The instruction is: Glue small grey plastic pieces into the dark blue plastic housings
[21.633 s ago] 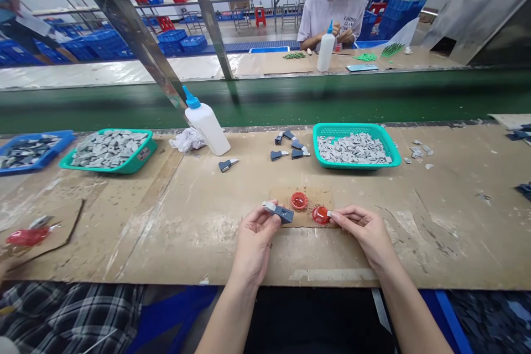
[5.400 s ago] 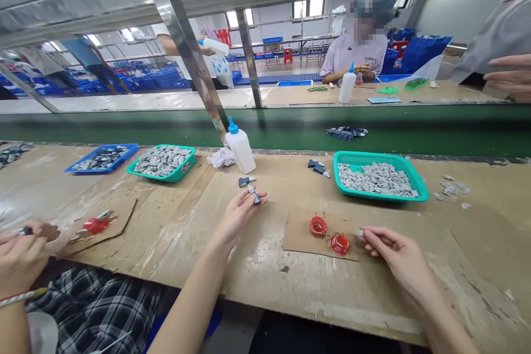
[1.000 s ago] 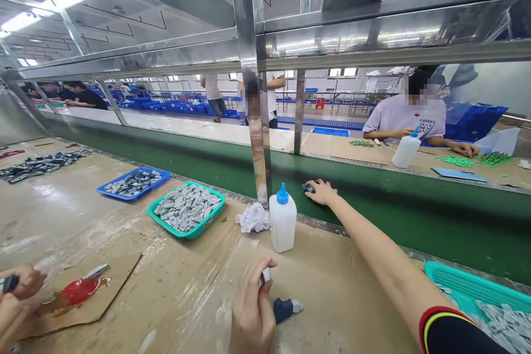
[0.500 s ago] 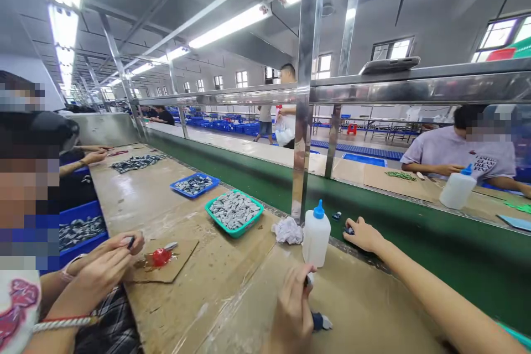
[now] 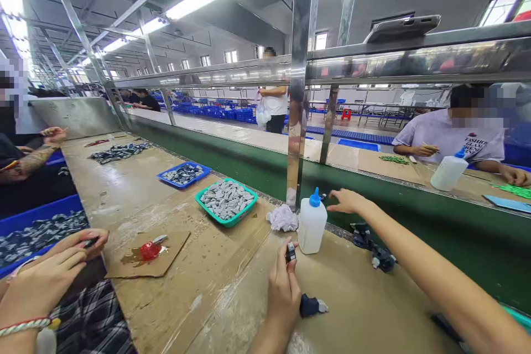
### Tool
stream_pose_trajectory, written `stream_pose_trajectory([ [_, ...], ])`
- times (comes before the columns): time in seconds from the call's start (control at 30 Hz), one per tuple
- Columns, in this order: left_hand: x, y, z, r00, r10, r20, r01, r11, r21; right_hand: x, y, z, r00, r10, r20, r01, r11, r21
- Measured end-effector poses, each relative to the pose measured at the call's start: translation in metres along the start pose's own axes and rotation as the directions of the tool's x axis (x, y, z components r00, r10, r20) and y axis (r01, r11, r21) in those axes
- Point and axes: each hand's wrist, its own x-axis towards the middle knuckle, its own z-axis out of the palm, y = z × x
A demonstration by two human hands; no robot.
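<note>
My left hand is pinching a small dark part with a metal-coloured end upright between its fingertips, close to the white glue bottle with a blue nozzle. My right hand is stretched out above the green conveyor belt, fingers apart and holding nothing, just right of the bottle's nozzle. Below it, on the bench edge, lie a couple of dark blue parts. Another dark blue part with a pale tip rests on the bench just right of my left wrist.
A crumpled white tissue lies left of the bottle. Further left sit a teal basket of grey pieces and a blue tray. A co-worker's hands work near a red dish on cardboard. Steel posts rise beyond the belt.
My view has swung further left along the bench. My right hand has lifted off the bench edge, leaving dark blue parts lying there. My left hand still pinches its small part.
</note>
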Motion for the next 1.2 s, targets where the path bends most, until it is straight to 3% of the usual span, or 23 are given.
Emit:
stream_pose_trajectory([
  [0.1, 0.002, -0.005, -0.003, 1.0, 0.008, -0.011, -0.007, 0.999, 0.037, 0.028, -0.034, 0.012, 0.991, 0.004, -0.134, -0.005, 1.0, -0.009],
  [0.2, 0.005, -0.01, -0.004, 1.0, 0.027, -0.01, -0.026, 0.997, 0.068, 0.035, -0.045, 0.023, 0.977, 0.047, -0.209, -0.047, 0.999, 0.006],
  [0.33, 0.011, -0.015, -0.001, 0.998, 0.058, -0.005, -0.057, 0.995, 0.076, 0.015, -0.019, 0.03, 0.975, 0.097, -0.202, -0.095, 0.995, 0.021],
  [0.53, 0.013, -0.013, 0.003, 0.999, 0.033, 0.026, -0.034, 0.999, 0.02, -0.056, 0.027, 0.033, 0.992, 0.123, -0.009, -0.123, 0.992, 0.039],
  [0.67, 0.015, -0.013, 0.004, 0.999, -0.008, 0.033, 0.009, 1.0, -0.003, -0.113, 0.033, 0.043, 0.988, 0.148, -0.046, -0.144, 0.987, 0.074],
  [0.87, 0.02, -0.016, 0.004, 0.988, -0.152, -0.021, 0.145, 0.973, -0.181, -0.181, 0.03, 0.054, 0.98, 0.148, -0.132, -0.135, 0.985, 0.104],
  [1.07, 0.028, -0.014, 0.008, 0.976, -0.211, 0.048, 0.214, 0.907, -0.361, -0.185, 0.066, 0.037, 0.926, 0.324, -0.192, -0.313, 0.946, 0.082],
  [1.2, 0.031, -0.014, 0.009, 0.962, -0.252, 0.107, 0.271, 0.822, -0.501, -0.168, 0.075, 0.035, 0.942, 0.292, -0.163, -0.286, 0.956, 0.061],
])
